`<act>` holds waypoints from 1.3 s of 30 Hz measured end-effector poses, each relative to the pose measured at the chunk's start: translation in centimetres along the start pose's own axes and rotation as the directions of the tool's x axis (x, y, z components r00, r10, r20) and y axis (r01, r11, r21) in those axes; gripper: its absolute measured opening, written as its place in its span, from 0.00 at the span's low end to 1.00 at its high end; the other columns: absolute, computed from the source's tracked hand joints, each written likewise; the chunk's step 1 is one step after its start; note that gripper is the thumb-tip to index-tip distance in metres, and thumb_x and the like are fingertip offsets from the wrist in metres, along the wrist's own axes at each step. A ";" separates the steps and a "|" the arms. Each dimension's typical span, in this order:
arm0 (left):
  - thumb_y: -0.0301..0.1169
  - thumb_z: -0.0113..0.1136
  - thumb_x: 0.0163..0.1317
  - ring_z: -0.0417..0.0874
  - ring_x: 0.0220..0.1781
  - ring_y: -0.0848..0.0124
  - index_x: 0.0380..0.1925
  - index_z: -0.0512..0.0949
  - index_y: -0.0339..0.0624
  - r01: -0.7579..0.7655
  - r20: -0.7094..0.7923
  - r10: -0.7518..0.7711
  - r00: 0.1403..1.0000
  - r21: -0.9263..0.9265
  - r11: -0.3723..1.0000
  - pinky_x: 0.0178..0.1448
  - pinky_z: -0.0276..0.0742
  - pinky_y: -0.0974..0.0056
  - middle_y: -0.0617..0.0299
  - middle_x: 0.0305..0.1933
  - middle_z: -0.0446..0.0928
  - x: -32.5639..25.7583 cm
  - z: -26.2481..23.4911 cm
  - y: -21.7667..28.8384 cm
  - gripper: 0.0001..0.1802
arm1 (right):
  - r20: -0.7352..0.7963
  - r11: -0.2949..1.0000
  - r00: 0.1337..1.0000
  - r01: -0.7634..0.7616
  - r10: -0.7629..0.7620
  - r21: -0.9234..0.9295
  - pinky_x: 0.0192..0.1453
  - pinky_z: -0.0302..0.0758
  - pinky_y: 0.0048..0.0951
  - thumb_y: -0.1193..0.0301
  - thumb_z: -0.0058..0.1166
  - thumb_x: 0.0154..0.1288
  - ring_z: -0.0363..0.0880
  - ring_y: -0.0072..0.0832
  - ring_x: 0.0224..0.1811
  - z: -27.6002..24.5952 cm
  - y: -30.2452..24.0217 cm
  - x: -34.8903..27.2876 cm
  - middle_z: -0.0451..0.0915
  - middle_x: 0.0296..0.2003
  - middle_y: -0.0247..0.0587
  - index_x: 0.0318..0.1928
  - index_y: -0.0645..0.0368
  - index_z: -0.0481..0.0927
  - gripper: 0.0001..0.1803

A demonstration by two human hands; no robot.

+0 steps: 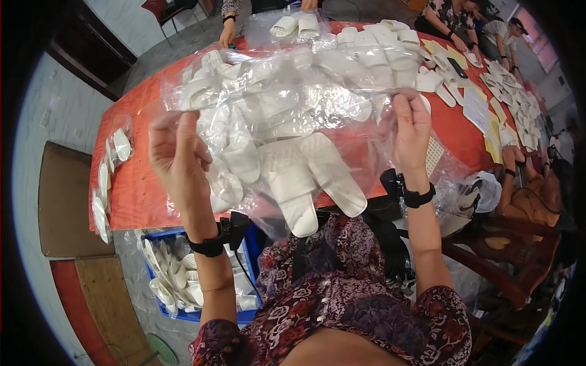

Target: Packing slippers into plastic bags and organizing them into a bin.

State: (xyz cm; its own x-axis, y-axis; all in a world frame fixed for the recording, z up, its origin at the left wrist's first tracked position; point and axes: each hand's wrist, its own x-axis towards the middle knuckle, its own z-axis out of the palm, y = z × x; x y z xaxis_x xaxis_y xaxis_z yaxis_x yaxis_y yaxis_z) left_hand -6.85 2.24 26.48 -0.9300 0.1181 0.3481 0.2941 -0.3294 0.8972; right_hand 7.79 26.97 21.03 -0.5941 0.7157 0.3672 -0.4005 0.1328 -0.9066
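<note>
A clear plastic bag (287,116) is held up above the red table (131,183), stretched between the two hands. The left hand (177,155) is closed on the bag's left edge, fingers curled over the film; the right hand (410,128) is pinched on its right edge, thumb and fingers folded around the plastic. A pair of white slippers (308,180) is seen inside the bag, hanging low toward the person's chest, toes pointing down. Through the creased film more white slippers (372,52) on the table are only dimly made out, their outlines blurred by glare and folds. A blue crate (247,314) of white slippers below the left forearm is partly hidden by it. Other people's hands at the far table edge are cut off by the frame.
</note>
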 end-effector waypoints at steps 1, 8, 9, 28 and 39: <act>0.26 0.60 0.57 0.62 0.11 0.84 0.31 0.73 0.41 0.064 0.045 -0.066 0.997 0.040 0.997 0.13 0.52 0.77 0.63 0.29 0.75 0.4 -1.1 -1.1 0.05 | 0.039 0.989 0.992 -0.117 0.121 -0.090 0.28 0.63 0.13 0.69 0.45 0.68 0.66 0.11 0.25 -0.5 0.3 -0.3 0.72 0.26 0.25 0.38 0.61 0.75 0.09; 0.26 0.60 0.57 0.65 0.18 0.83 0.31 0.70 0.39 0.228 -0.092 -0.214 0.973 0.193 0.954 0.15 0.59 0.76 0.65 0.31 0.72 -2.3 -3.5 -14.7 0.08 | 0.162 0.889 0.920 -0.279 0.356 -0.364 0.30 0.67 0.16 0.64 0.49 0.66 0.67 0.13 0.28 -3.3 9.9 -4.7 0.72 0.29 0.28 0.39 0.61 0.73 0.11; 0.26 0.59 0.57 0.67 0.22 0.83 0.31 0.70 0.39 0.230 -0.116 -0.208 0.971 0.234 0.945 0.16 0.59 0.76 0.65 0.31 0.72 -2.7 -4.1 -16.0 0.07 | 0.196 0.878 0.871 -0.391 0.450 -0.275 0.30 0.69 0.18 0.63 0.49 0.65 0.69 0.15 0.28 -3.7 10.9 -6.4 0.72 0.29 0.29 0.39 0.60 0.73 0.12; 0.33 0.55 0.61 0.81 0.36 0.66 0.56 0.62 0.41 0.785 0.520 -0.700 0.489 0.087 0.613 0.32 0.78 0.66 0.54 0.45 0.77 -12.7 5.3 -22.6 0.24 | -0.021 0.695 0.898 -0.355 0.440 -0.625 0.25 0.64 0.23 0.69 0.47 0.65 0.65 0.18 0.21 -21.7 12.3 -8.8 0.67 0.20 0.31 0.33 0.61 0.70 0.08; 0.26 0.50 0.62 0.79 0.31 0.70 0.51 0.69 0.45 0.838 0.501 -0.742 0.445 0.058 0.542 0.33 0.75 0.68 0.60 0.40 0.76 -11.8 5.3 -22.0 0.16 | 0.285 0.227 0.932 0.234 0.225 -0.945 0.55 0.60 0.44 0.64 0.52 0.57 0.61 0.42 0.55 -21.8 16.7 -11.8 0.66 0.49 0.42 0.53 0.50 0.71 0.21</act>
State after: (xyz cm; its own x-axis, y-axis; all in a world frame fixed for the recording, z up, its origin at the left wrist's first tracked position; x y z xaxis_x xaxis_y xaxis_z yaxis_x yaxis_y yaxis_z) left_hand -1.20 13.04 4.02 -0.5212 0.7667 -0.3748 -0.6074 -0.0248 0.7940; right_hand 23.30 35.73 -2.97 -0.8423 0.5017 0.1972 0.4298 0.8458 -0.3161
